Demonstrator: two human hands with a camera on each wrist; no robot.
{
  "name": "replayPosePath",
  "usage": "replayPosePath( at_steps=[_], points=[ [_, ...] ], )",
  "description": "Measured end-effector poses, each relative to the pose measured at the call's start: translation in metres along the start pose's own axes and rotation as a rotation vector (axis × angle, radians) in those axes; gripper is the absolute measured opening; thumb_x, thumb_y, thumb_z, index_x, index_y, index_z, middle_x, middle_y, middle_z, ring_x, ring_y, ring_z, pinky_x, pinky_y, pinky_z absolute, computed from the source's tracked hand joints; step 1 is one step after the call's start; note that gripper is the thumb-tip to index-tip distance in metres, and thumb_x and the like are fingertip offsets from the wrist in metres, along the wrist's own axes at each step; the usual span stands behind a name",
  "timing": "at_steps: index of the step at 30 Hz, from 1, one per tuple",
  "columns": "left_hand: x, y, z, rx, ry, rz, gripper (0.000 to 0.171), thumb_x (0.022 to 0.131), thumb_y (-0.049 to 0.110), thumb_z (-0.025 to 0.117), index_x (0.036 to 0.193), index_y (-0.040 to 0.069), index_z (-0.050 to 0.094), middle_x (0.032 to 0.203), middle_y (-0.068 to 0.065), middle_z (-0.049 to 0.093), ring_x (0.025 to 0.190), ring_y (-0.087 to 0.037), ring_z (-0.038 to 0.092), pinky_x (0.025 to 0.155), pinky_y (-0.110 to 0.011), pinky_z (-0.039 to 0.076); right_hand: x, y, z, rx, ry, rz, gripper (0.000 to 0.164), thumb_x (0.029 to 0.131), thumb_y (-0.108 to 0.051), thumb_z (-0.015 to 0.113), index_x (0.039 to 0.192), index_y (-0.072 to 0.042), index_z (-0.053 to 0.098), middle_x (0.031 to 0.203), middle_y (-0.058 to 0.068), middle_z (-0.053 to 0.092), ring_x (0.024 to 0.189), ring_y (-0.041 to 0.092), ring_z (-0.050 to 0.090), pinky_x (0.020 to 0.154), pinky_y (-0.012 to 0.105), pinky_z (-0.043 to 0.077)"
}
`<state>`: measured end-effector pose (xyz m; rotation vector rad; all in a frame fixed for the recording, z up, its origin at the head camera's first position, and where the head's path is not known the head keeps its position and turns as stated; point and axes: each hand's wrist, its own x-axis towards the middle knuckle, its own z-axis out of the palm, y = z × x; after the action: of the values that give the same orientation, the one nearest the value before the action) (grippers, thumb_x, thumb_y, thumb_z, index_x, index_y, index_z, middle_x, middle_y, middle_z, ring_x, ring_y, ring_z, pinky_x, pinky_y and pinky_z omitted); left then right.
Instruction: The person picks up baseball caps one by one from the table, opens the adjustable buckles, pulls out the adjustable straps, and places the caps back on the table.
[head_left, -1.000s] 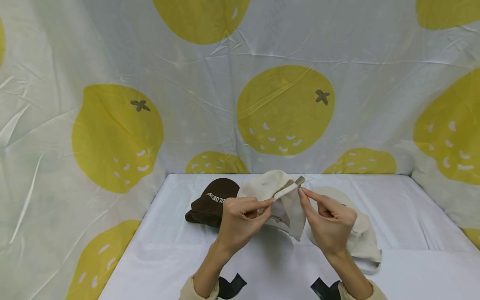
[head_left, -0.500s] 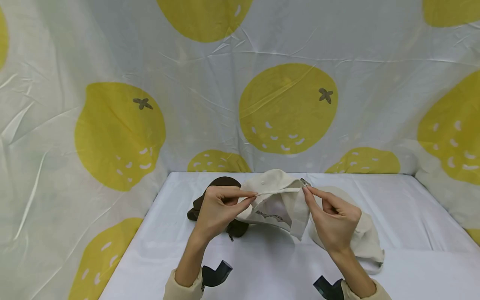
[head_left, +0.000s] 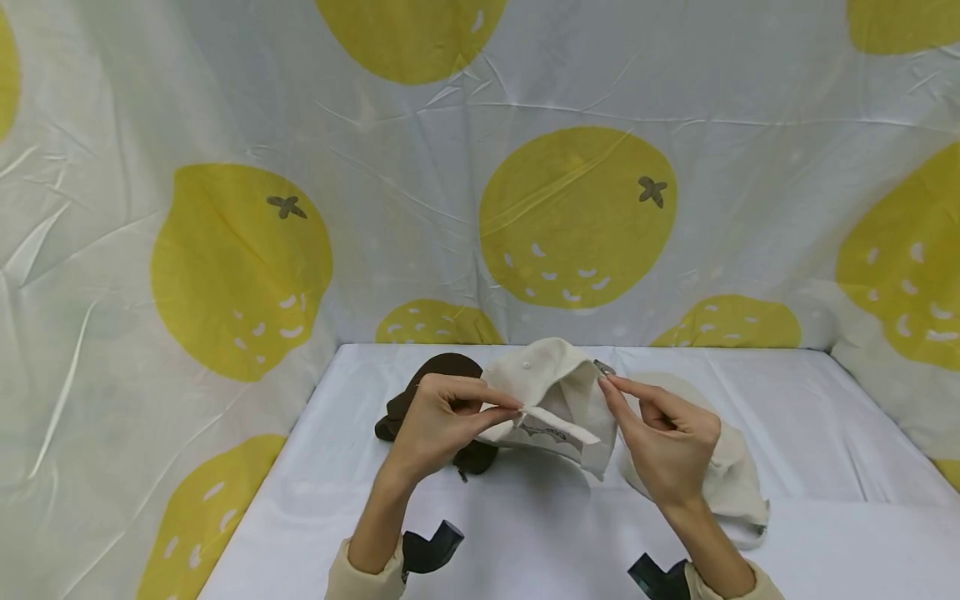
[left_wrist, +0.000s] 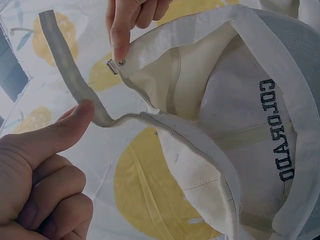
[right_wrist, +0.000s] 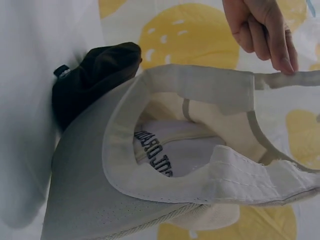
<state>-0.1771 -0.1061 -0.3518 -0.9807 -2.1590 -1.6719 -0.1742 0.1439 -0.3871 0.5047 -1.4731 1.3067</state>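
Note:
An off-white cap [head_left: 536, 371] is held up with its back opening toward me; "COLORADO" lettering shows inside in the left wrist view. My left hand [head_left: 438, 421] pinches the cap's narrow back strap [left_wrist: 62, 55] between thumb and index finger. Beyond that pinch the strap's end sticks out free, apart from the metal buckle [left_wrist: 112, 66]. On the other side of the opening, my right hand [head_left: 671, 437] pinches the cap's edge right at the buckle. The brim [right_wrist: 95, 170] points away and down in the right wrist view.
A dark brown cap [head_left: 447, 365] lies on the white-covered table [head_left: 825, 433] behind my left hand. Another off-white cap [head_left: 731, 471] lies behind my right hand. A lemon-print curtain [head_left: 405, 208] hangs at the back and sides.
My left hand has moved left, drawing the strap across the opening. The strap's end has come out of the buckle and swung down. My right hand has barely moved.

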Motion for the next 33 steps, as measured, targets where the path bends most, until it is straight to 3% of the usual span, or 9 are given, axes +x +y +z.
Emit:
replayPosePath(
  at_steps=[5,11,16,20,25,30,33],
  points=[
    [-0.001,0.0,-0.002,-0.022,-0.068,-0.057,0.009,0.08,0.004,0.087,0.088,0.007,0.085,0.058,-0.006,0.06,0.053,-0.004,0.031,0.051,-0.018,0.027,0.002,-0.002,0.0,-0.001,-0.023,-0.013,0.019,0.063,0.023,0.081,0.077,0.01,0.079,0.049,-0.005,0.018,0.05,0.005,0.011,0.05,0.01,0.012],
    [-0.001,-0.004,-0.007,-0.122,-0.099,-0.049,0.01,0.08,-0.001,0.086,0.089,0.0,0.082,0.053,-0.009,0.055,0.05,-0.006,0.026,0.048,-0.021,0.026,0.003,-0.006,0.0,0.034,-0.051,-0.031,0.019,0.061,0.024,0.08,0.076,0.012,0.078,0.049,-0.005,0.016,0.052,0.005,0.01,0.049,0.012,0.011],
    [0.0,-0.005,-0.005,-0.075,0.006,-0.106,0.011,0.082,0.004,0.086,0.093,0.003,0.084,0.049,-0.006,0.049,0.049,-0.005,0.022,0.048,-0.021,0.023,0.004,-0.007,-0.001,0.062,-0.105,-0.06,0.016,0.065,0.02,0.082,0.078,0.011,0.078,0.049,-0.005,0.018,0.051,0.007,0.01,0.048,0.014,0.012],
    [0.002,-0.009,0.001,0.026,0.13,-0.144,0.015,0.084,0.006,0.085,0.099,0.003,0.083,0.051,-0.004,0.039,0.051,-0.004,0.022,0.051,-0.021,0.024,0.005,-0.007,-0.004,0.093,-0.191,-0.113,0.01,0.072,0.008,0.086,0.08,0.007,0.08,0.049,-0.006,0.02,0.051,0.007,0.012,0.048,0.014,0.014],
    [0.005,-0.015,0.005,0.058,0.249,-0.229,0.019,0.084,0.008,0.085,0.103,0.004,0.083,0.054,0.0,0.034,0.053,-0.005,0.026,0.053,-0.019,0.026,0.007,-0.008,-0.006,0.138,-0.295,-0.158,0.009,0.081,-0.004,0.087,0.081,0.002,0.081,0.05,-0.007,0.022,0.052,0.004,0.015,0.048,0.012,0.014],
    [0.007,-0.023,0.006,0.049,0.287,-0.273,0.024,0.083,0.008,0.086,0.107,0.004,0.082,0.056,0.0,0.031,0.053,-0.006,0.024,0.053,-0.02,0.025,0.008,-0.01,-0.005,0.2,-0.35,-0.187,0.006,0.08,-0.001,0.087,0.082,0.001,0.082,0.05,-0.008,0.024,0.052,0.003,0.016,0.048,0.011,0.013],
    [0.008,-0.028,0.006,0.02,0.285,-0.286,0.024,0.084,0.009,0.086,0.107,0.005,0.082,0.056,0.0,0.029,0.054,-0.007,0.023,0.054,-0.021,0.025,0.008,-0.012,-0.005,0.241,-0.381,-0.192,0.005,0.081,0.0,0.086,0.084,0.001,0.082,0.047,-0.007,0.039,0.052,0.002,0.016,0.047,0.011,0.014]
  ],
)
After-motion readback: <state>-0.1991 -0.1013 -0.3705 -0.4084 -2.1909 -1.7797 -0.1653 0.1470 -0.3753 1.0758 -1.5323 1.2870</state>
